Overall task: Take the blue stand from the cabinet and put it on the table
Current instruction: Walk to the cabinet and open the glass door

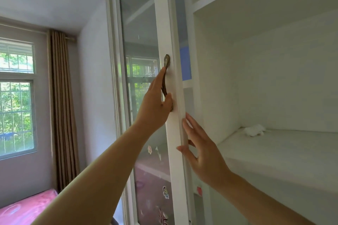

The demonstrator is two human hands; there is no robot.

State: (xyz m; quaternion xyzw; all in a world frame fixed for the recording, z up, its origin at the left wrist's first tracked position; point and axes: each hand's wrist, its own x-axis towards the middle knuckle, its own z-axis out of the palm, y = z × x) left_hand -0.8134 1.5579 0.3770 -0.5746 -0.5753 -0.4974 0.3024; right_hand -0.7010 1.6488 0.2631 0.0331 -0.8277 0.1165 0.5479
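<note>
- Only a blue patch, taken to be the blue stand [185, 63], is seen through glass behind the cabinet door [161, 23]. Its shape is hidden.
- It is judged rigid and light, best held low on its frame.
- The handle [167, 59] is grasped by the left hand [155, 100].
- The right hand [201, 150] is laid straight-fingered against the door edge.
- No table is shown.
</note>
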